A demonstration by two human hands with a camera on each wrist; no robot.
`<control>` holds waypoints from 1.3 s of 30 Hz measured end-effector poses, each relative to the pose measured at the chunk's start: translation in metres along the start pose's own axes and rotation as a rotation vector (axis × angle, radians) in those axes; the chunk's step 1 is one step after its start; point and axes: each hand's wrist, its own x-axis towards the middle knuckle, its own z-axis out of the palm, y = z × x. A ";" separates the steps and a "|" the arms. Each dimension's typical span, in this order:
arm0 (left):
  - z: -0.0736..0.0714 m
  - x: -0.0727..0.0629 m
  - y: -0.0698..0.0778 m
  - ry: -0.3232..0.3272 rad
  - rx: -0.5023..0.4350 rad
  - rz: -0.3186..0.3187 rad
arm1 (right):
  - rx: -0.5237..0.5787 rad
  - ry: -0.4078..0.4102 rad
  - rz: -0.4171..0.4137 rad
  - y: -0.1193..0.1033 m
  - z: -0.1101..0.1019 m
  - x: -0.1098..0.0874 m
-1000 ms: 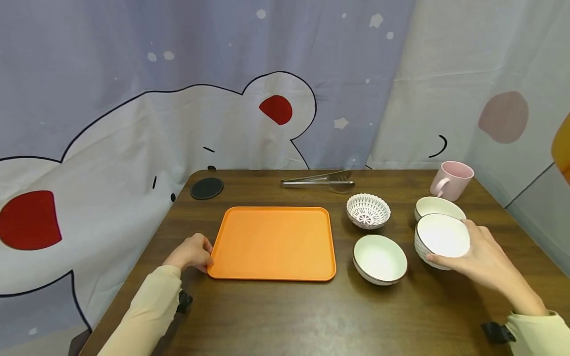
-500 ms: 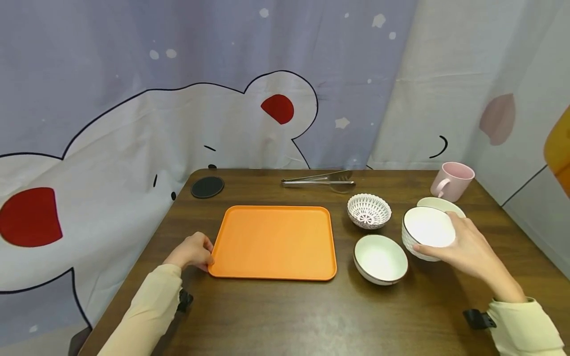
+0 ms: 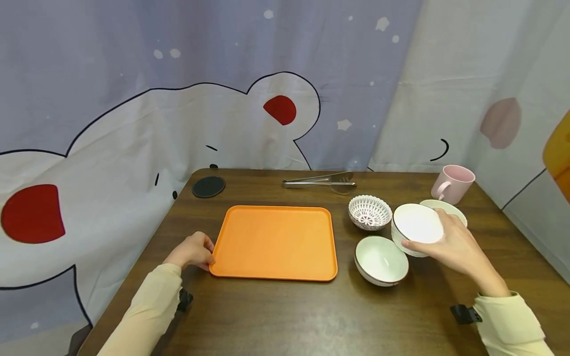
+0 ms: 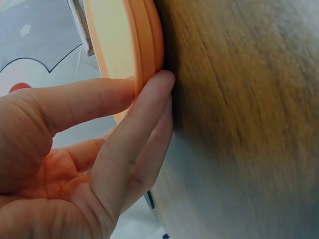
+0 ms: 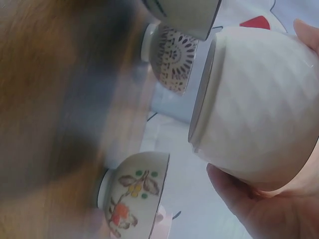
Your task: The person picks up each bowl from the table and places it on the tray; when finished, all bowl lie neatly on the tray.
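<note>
In the head view my left hand (image 3: 194, 251) pinches the front left corner of a flat orange tray (image 3: 273, 242). Close up, the thumb lies on the tray rim (image 4: 142, 45) and the fingers press its outer side. My right hand (image 3: 451, 244) grips a white textured bowl (image 3: 417, 223) from its right side, thumb in front. The bowl is upright, held above the table. Just left of it stands a pale green bowl (image 3: 381, 259); behind that is a small patterned bowl (image 3: 369, 211). Another pale bowl (image 5: 142, 191), painted with flowers, stands partly hidden behind my right hand.
A pink mug (image 3: 452, 184) is at the back right of the brown wooden table (image 3: 285, 316). Metal tongs (image 3: 318, 183) lie along the back edge, and a dark round coaster (image 3: 208, 186) is at the back left. A printed curtain (image 3: 200, 123) hangs behind.
My right hand has carried the white bowl left and slightly toward the back, near the pale green and patterned bowls. The left hand and the tray stay in place.
</note>
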 end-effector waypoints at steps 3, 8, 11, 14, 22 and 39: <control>0.000 0.000 0.000 -0.002 -0.008 -0.001 | 0.006 0.007 -0.015 -0.005 0.003 0.002; 0.000 -0.001 -0.001 -0.001 -0.009 -0.006 | 0.012 -0.042 0.024 -0.012 0.008 0.004; 0.000 -0.001 -0.001 0.000 -0.010 -0.007 | 0.014 -0.064 0.043 -0.017 0.011 0.004; 0.000 -0.001 -0.001 -0.001 -0.014 -0.006 | 0.012 -0.062 0.044 -0.021 0.013 0.004; -0.001 0.001 0.000 -0.001 0.007 -0.009 | 0.015 -0.096 0.046 -0.031 0.017 0.009; 0.001 0.000 0.000 0.024 0.050 -0.015 | 0.021 -0.134 0.060 -0.056 0.028 0.024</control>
